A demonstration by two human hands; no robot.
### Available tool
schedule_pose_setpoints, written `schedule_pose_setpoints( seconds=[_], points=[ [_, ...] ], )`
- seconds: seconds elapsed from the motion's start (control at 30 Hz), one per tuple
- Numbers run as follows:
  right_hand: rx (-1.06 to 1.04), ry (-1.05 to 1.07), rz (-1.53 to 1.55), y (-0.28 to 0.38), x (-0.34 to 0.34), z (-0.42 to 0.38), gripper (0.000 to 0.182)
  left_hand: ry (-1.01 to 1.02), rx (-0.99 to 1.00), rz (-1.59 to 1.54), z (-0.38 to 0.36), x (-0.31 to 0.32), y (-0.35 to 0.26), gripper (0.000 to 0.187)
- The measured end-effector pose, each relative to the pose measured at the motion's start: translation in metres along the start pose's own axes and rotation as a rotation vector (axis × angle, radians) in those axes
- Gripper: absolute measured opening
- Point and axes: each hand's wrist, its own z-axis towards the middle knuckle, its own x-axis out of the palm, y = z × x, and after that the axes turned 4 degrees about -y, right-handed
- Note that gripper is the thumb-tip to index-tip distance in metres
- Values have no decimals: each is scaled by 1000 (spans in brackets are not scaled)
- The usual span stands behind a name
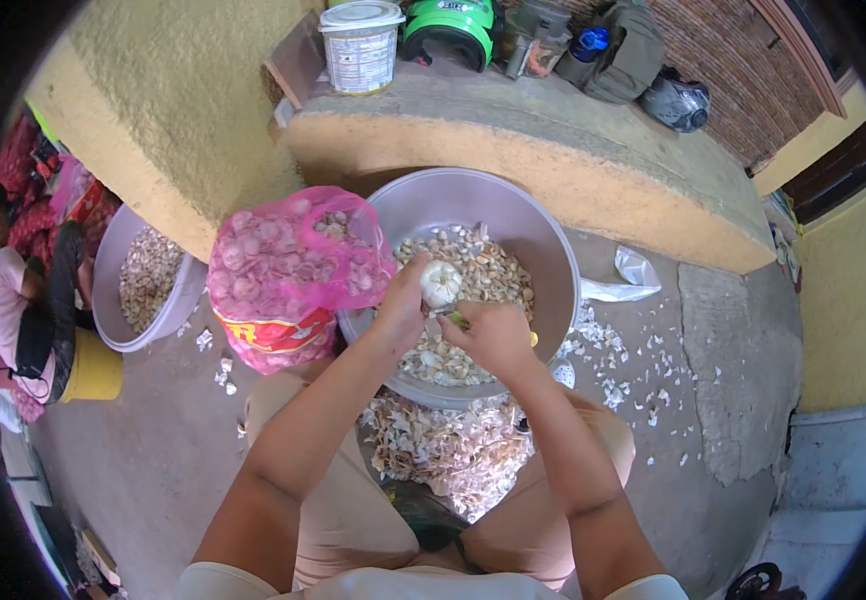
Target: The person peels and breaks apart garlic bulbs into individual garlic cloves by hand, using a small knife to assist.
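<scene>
A whole white garlic bulb (442, 284) is in my left hand (403, 305), held over a large lilac basin (548, 225). Just to its right, my right hand (495, 338) is closed around a small green-handled tool (458, 319). The tool's blade or tip is too small to make out, close under the bulb. Loose garlic cloves (501, 268) cover the bottom of the basin. Against the basin's left side leans a pink mesh sack (273, 260) full of garlic bulbs.
Garlic skins (443, 450) are heaped between my knees, with more scattered rightward near a white plastic bag (633, 272). A concrete ledge (513, 110) behind holds a bucket (361, 50) and green helmet (450, 30). At left, a person (18, 290) sits by another basin (178, 305).
</scene>
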Motion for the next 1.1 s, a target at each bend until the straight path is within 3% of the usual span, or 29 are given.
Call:
schedule_pose_setpoints(
  seconds=[0.17,0.67,0.87,1.1],
  points=[
    [89,-96,79,4,-10,5,36,21,-43,-29,-5,1,-5,27],
    [31,-79,44,0,-2,3,30,22,6,-1,1,-2,6,32],
    [-27,213,-121,7,-3,1,41,-10,-21,-23,3,-3,6,31],
    [-27,392,-154,8,-1,1,42,3,-146,-41,8,-12,8,26]
  ],
)
